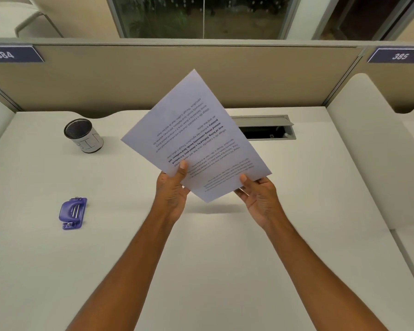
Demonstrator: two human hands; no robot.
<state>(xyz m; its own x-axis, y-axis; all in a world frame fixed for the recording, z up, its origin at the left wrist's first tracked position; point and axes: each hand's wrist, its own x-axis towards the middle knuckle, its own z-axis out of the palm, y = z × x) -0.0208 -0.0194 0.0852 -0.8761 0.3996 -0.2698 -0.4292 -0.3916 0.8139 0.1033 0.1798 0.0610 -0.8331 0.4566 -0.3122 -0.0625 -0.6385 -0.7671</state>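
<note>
My left thumb (182, 165) is pressing on the printed face of the paper (196, 137), with the other fingers hidden behind the sheet, so my left hand (171, 194) is pinching its near edge. My right hand (258, 199) is pinching the near corner the same way, thumb on top. I am holding the paper tilted in the air above the desk (225, 259), its text upside down to me. A cup (83, 136) and a punch (72, 213) are sitting well off to the left, and a slot (265, 127) is lying behind the paper.
</note>
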